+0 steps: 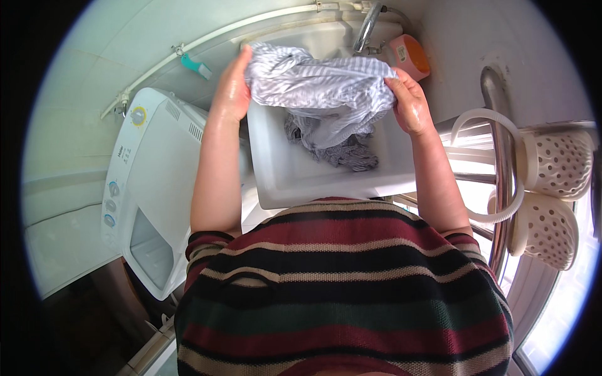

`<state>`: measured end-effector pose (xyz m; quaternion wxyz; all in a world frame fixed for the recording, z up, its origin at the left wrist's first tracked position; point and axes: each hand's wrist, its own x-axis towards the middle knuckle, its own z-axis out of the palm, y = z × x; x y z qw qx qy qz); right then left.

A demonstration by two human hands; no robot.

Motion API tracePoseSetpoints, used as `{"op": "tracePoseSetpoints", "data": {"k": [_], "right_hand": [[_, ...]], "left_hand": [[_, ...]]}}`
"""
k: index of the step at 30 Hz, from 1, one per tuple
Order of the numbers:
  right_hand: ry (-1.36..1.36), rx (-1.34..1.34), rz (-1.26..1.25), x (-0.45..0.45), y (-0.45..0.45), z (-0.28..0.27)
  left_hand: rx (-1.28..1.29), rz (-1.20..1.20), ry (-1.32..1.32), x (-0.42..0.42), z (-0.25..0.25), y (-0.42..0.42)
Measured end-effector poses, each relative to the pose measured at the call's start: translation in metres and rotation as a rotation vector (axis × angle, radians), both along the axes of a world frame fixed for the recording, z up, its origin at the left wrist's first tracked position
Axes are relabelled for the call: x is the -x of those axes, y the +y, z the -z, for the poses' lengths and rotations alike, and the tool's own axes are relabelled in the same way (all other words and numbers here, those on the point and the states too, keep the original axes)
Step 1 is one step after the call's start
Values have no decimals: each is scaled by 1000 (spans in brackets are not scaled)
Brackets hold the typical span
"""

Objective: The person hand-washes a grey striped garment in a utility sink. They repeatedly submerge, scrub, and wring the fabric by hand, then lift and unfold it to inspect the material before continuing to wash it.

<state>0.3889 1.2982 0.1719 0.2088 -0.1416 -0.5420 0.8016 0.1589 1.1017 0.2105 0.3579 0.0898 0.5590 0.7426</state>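
A wet, striped grey-and-white cloth garment (324, 82) is stretched between my two hands above a white sink basin (277, 183). My left hand (236, 87) grips its left end, with most of the fingers hidden behind the cloth. At the other end, my right hand (410, 101) pinches the fabric between thumb and fingers. The garment's lower folds hang into the basin. There they meet a crumpled, darker striped part (350, 152) on the basin floor; I cannot tell whether it is the same piece. Both hands look wet.
A chrome faucet (368, 28) overhangs the basin's back, beside a pink-and-orange plastic container (410, 57). To the left stands a Haier washing machine (160, 160) with one compartment uncovered. On the right are a metal rail (501, 188), a pale hose (517, 174) and perforated plastic slippers (559, 164).
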Motion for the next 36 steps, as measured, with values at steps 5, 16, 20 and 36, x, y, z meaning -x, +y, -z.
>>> {"op": "tracePoseSetpoints", "data": {"k": [5, 16, 20, 36], "right_hand": [[-100, 140, -73, 14, -11, -3], [-412, -694, -229, -11, 0, 12], [-542, -1072, -124, -15, 12, 40], [331, -212, 116, -24, -6, -90]], "left_hand": [[275, 217, 754, -33, 73, 0], [37, 322, 496, -52, 70, 21], [-24, 310, 562, -47, 32, 28], [476, 229, 1277, -20, 5, -4]]}}
